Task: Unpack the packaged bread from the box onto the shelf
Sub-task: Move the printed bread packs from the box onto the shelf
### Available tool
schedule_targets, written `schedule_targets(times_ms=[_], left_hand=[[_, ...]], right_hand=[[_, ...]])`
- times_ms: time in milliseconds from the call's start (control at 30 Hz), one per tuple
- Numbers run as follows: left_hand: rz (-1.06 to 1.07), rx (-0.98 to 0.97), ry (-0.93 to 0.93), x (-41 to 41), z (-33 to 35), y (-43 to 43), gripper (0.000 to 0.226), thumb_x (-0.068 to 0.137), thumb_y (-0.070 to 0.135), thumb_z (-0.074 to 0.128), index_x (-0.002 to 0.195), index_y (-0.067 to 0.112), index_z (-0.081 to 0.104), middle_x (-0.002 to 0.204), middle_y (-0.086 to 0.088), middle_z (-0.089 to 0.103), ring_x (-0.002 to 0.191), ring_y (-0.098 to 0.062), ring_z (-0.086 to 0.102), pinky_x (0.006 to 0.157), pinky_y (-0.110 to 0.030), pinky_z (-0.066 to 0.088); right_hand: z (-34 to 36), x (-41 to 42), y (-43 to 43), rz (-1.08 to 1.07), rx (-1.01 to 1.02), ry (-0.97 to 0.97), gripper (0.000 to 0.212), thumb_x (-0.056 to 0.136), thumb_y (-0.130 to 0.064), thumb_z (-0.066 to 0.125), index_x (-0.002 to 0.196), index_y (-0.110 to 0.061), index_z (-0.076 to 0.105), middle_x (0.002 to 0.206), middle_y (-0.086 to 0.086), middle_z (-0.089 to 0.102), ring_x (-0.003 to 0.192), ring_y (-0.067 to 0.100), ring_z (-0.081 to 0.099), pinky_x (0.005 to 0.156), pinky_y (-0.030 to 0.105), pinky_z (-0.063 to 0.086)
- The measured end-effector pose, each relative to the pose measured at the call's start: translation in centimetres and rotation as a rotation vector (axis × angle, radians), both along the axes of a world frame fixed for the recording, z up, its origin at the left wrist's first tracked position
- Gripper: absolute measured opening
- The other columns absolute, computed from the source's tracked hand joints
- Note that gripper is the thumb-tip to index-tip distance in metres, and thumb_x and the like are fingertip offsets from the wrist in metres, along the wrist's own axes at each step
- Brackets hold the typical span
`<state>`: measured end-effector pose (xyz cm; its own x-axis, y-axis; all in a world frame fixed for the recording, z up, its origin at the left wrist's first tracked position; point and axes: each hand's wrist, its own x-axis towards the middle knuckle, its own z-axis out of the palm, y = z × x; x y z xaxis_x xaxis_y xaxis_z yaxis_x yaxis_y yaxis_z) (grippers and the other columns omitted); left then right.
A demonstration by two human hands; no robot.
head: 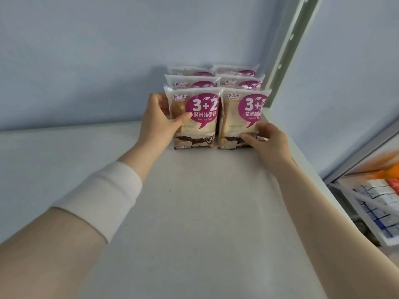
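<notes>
The person is setting down two packs of bread at the far right corner of the shelf [194,212], and this looks like the placing step of the unpacking, close to its end for this pair. The left hand [157,124] is gripping the left pack [198,119] by its left edge, with the thumb lying across the printed front and the other fingers curling round behind it. The right hand [269,141] is pinching the right pack [241,117] at its lower right corner, thumb on the front and fingers bent round the side. Both packs are standing upright on the shelf, side by side and touching or very nearly so, forming the front row. Behind them the rear packs [194,83] are standing in two more rows of two, running back toward the wall [108,61], with the right column just beside the post [287,50]. The box is not showing in this view, so how many packs are left cannot be told. The next move is probably calling for both hands to loosen together and slide away without tipping the front row, since soft wrappers like these may be leaning on each other. After that, the hands would be going back to the box for more, and fresh packs would be starting a new row in front or a new column to the left.
</notes>
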<state>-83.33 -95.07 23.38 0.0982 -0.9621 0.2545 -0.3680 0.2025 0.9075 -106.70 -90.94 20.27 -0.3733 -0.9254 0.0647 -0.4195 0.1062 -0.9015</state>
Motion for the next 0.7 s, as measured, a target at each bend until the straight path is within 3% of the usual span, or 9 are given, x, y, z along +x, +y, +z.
schedule_targets(times_ms=[67, 167, 300, 367, 433, 700], left_hand=[[-0.002, 0.001, 0.014, 0.1, 0.4, 1.2, 0.067, 0.070, 0.026, 0.079, 0.122, 0.010, 0.040, 0.112, 0.005, 0.054, 0.095, -0.003, 0.055, 0.071, -0.002, 0.043], [0.012, -0.033, -0.161, 0.8, 0.9, 4.3, 0.076, 0.074, 0.027, 0.076, 0.133, 0.006, 0.034, 0.133, -0.009, 0.045, 0.118, -0.017, 0.048, 0.094, -0.025, 0.039], [-0.132, -0.124, -0.783, 1.5, 1.9, 11.9, 0.059, 0.080, 0.026, 0.069, 0.127, 0.006, 0.041, 0.128, -0.016, 0.044, 0.119, -0.033, 0.044, 0.094, -0.042, 0.039], [-0.229, -0.175, -1.072, 0.9, 2.4, 15.5, 0.055, 0.081, 0.029, 0.067, 0.125, 0.008, 0.041, 0.126, -0.016, 0.044, 0.116, -0.034, 0.044, 0.090, -0.043, 0.040], [-0.319, -0.199, -1.241, 0.3, 3.0, 20.4, 0.051, 0.083, 0.027, 0.064, 0.125, 0.009, 0.040, 0.127, -0.015, 0.043, 0.115, -0.033, 0.043, 0.088, -0.041, 0.039], [-0.570, -0.358, -1.325, -6.8, 2.3, 37.5, 0.042, 0.085, 0.018, 0.061, 0.122, 0.012, 0.042, 0.124, -0.013, 0.046, 0.113, -0.030, 0.045, 0.090, -0.039, 0.039]], right_hand=[[0.6, 0.8, 1.2, -0.024, 0.036, 0.072, 0.064, 0.073, -0.030, 0.077, 0.130, -0.019, 0.048, 0.130, 0.000, 0.052, 0.121, 0.015, 0.047, 0.098, 0.030, 0.041], [1.6, 2.5, 5.0, -0.066, 0.022, 0.197, 0.081, 0.076, -0.030, 0.074, 0.142, -0.016, 0.031, 0.143, 0.005, 0.034, 0.133, 0.019, 0.034, 0.106, 0.028, 0.029], [2.2, 5.1, 13.4, -0.025, 0.099, 0.588, 0.073, 0.082, -0.028, 0.068, 0.142, -0.014, 0.029, 0.142, 0.010, 0.033, 0.133, 0.026, 0.030, 0.110, 0.035, 0.028], [2.2, 6.1, 17.3, -0.033, 0.129, 0.712, 0.068, 0.083, -0.024, 0.066, 0.141, -0.014, 0.031, 0.140, 0.010, 0.034, 0.131, 0.027, 0.032, 0.106, 0.036, 0.031], [2.4, 7.2, 22.5, -0.065, 0.172, 0.818, 0.061, 0.085, -0.021, 0.063, 0.139, -0.014, 0.034, 0.139, 0.010, 0.035, 0.129, 0.028, 0.034, 0.103, 0.037, 0.033], [1.5, 4.0, 42.5, -0.156, 0.264, 0.938, 0.051, 0.086, -0.012, 0.054, 0.134, -0.015, 0.037, 0.135, 0.010, 0.036, 0.125, 0.031, 0.036, 0.097, 0.041, 0.039]])
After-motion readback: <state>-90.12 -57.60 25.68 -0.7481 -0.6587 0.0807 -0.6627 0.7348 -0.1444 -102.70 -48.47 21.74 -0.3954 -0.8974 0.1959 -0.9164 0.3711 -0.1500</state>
